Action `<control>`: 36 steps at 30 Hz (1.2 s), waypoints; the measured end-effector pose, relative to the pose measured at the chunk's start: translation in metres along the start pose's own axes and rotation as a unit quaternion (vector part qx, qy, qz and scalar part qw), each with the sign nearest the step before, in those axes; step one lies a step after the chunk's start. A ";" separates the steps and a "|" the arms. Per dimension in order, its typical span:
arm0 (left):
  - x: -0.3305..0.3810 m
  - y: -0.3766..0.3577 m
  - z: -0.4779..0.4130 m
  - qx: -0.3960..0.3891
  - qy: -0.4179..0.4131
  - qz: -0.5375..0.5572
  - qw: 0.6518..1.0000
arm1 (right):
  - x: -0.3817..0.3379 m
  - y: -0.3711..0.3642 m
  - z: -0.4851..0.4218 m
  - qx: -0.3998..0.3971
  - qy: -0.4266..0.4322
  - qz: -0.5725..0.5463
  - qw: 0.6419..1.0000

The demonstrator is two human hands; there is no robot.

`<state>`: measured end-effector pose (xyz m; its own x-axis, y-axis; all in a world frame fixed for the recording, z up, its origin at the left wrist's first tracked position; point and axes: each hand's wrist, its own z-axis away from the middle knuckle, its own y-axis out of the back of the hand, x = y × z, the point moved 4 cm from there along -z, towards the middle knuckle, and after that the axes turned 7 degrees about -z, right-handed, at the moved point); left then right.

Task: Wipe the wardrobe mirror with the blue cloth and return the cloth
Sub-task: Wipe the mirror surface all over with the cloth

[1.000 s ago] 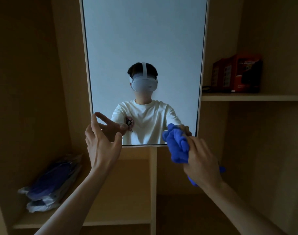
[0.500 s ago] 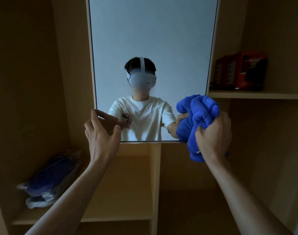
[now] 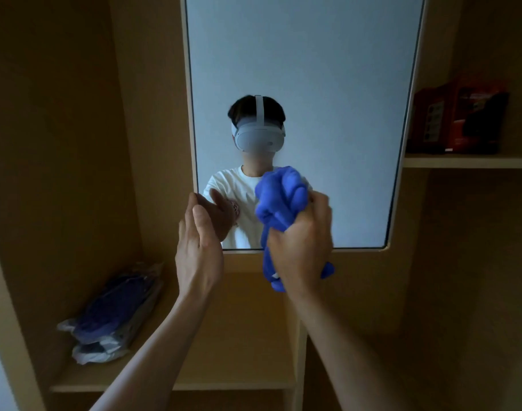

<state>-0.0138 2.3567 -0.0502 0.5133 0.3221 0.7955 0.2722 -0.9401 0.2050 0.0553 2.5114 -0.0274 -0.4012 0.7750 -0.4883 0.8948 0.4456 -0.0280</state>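
Fingers of the right hand (image 3: pixel 301 247) curl tightly round a bunched blue cloth (image 3: pixel 279 203), held up against the lower part of the tall white-framed wardrobe mirror (image 3: pixel 328 84); the left hand (image 3: pixel 199 250) rests open at the mirror's lower left corner.

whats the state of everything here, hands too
mirror, upright, reflecting the person
blue cloth, bunched, gripped in right hand
right hand, holds cloth before the lower mirror
left hand, open, at mirror's lower left edge
wrapped bundle, lying on left shelf
red box, standing on right shelf
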 end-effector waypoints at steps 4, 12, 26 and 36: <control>-0.003 0.006 -0.001 -0.023 0.039 0.114 0.992 | -0.035 -0.056 0.035 -0.125 0.076 0.042 0.988; 0.004 0.023 -0.002 -0.042 0.047 0.126 0.990 | 0.001 0.009 0.001 -0.168 0.090 0.043 0.981; 0.000 0.029 0.001 -0.051 0.026 0.148 0.987 | 0.092 0.098 0.006 -0.055 0.076 0.205 0.974; -0.001 0.031 -0.005 -0.099 0.018 0.171 0.980 | -0.007 -0.007 0.070 -0.246 0.210 0.159 0.933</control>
<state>-0.0099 2.3267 -0.0419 0.5177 -0.0163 0.8554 -0.0759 -0.9968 0.0270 0.0652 2.4716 -0.0845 -0.2635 0.9645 -0.0166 0.8253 0.2343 0.5139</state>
